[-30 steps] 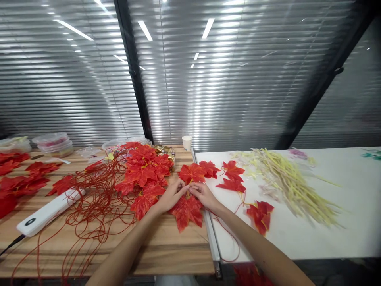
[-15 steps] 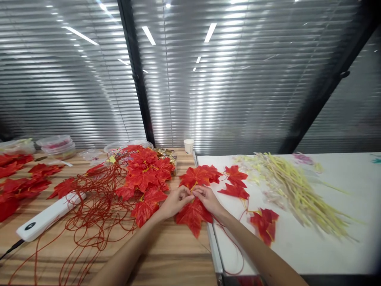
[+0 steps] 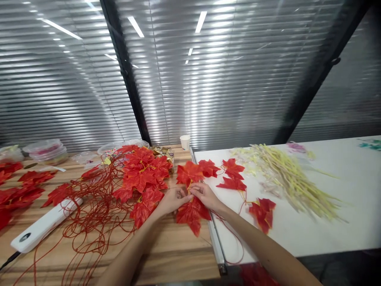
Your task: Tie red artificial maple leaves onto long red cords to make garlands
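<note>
Close together, the left hand (image 3: pixel 175 200) is curled shut and the right hand (image 3: pixel 205 194) pinches a yellow stem (image 3: pixel 190 183). Bright red, pointy leaves, the upper leaf (image 3: pixel 189 172) at twelve o'clock, the lower leaf (image 3: pixel 193 215) at six.

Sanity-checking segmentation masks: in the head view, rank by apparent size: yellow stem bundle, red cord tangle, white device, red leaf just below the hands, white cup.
1. Yellow stem bundle and red cord tangle: too close to rank
2. White device
3. Red leaf, partly covered
4. White cup
</note>
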A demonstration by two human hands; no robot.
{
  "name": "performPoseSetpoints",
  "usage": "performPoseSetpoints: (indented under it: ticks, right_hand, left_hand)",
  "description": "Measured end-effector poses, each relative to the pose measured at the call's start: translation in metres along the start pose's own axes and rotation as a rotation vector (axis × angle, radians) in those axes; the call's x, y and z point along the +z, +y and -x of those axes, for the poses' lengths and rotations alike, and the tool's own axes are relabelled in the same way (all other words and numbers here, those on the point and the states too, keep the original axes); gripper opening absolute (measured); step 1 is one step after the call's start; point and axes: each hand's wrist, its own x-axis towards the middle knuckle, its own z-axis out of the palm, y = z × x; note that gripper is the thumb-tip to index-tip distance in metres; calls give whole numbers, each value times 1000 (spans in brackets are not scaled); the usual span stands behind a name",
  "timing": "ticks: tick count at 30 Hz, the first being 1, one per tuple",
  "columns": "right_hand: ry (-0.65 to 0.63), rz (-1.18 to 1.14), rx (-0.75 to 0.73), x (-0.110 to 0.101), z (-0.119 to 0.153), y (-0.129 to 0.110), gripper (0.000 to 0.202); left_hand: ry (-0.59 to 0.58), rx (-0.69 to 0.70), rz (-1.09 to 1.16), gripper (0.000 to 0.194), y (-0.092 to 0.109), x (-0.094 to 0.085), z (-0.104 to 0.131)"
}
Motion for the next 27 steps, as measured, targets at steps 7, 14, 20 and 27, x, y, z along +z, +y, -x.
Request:
performPoseSetpoints:
  ticks: [7, 14, 20, 27]
  right_hand:
    - [-18, -19, -55, 5, 6, -2, 17]
    - [101, -68, 22, 6, 2, 2, 25]
    - [164, -190, 92, 7, 1, -1, 32]
    - [95, -220, 90, 0, 1, -3, 30]
  left_hand:
    - [-48, 22, 181, 33, -3, 5, -4]
    - [-84, -107, 312, 32, -2, 3, -3]
    - [-77, -79, 263, 28, -1, -7, -2]
    - [-110, -122, 428, 30, 4, -9, 1]
